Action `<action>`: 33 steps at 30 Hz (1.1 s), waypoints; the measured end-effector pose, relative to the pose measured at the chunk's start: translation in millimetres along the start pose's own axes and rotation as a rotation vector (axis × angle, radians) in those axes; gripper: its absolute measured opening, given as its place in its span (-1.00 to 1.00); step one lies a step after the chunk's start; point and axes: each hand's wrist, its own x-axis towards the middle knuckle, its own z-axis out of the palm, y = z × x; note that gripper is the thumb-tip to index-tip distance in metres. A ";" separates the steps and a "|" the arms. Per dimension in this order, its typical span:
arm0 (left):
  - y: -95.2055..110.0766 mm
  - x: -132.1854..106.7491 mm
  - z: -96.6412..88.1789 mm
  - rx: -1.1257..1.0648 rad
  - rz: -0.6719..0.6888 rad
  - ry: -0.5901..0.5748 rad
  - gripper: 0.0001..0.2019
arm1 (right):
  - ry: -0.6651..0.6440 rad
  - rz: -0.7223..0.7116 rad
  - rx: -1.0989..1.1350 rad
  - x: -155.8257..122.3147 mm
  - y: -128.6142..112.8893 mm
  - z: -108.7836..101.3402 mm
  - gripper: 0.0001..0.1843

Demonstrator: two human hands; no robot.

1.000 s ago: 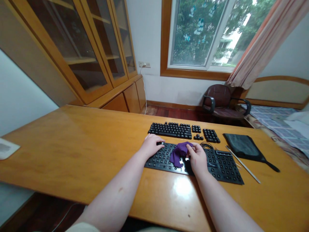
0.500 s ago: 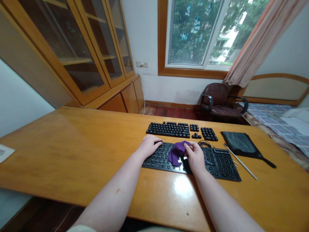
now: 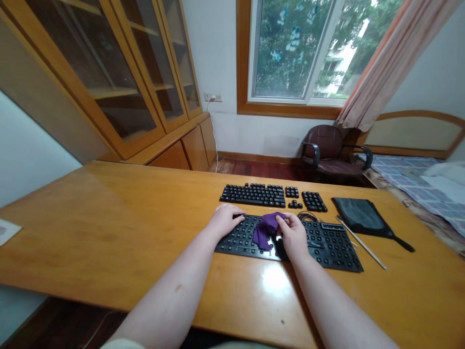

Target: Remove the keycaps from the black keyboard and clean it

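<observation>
Cloth [image 3: 264,230], purple: we are pinching it in our right grip [image 3: 293,235] atop the keyboard [image 3: 334,249]; our left grip [image 3: 225,221] is lying spread on its left end, apparently steadying it on the bench [image 3: 109,218].

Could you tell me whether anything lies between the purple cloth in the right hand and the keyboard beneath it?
Nothing visible does. The right hand pinches the purple cloth, which drapes directly onto the keyboard. The left hand rests on the keyboard's left end, beside the cloth, and the loose keys lie in rows behind, apart.
</observation>
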 end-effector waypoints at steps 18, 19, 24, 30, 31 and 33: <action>13.9 3.8 1.4 0.113 -0.258 -0.142 -0.69 | -0.011 0.008 -0.001 -1.2 -0.4 3.9 -0.72; 13.5 4.5 1.0 0.099 -0.264 -0.143 -0.70 | -0.009 0.010 -0.001 -1.2 -0.2 4.1 -0.71; 11.0 7.9 0.3 0.043 -0.291 -0.156 -0.75 | -0.008 0.022 -0.005 -0.8 1.5 5.2 -0.70; 11.6 3.7 2.3 0.012 -0.271 -0.101 -0.76 | -0.016 0.048 0.026 -0.8 3.1 6.1 -0.68; 11.8 2.2 2.8 0.019 -0.271 -0.065 -0.76 | -0.019 0.049 0.029 -0.9 2.9 6.0 -0.68; 12.3 0.3 2.6 0.032 -0.286 0.028 -0.76 | -0.021 0.046 0.030 -1.3 2.1 5.9 -0.69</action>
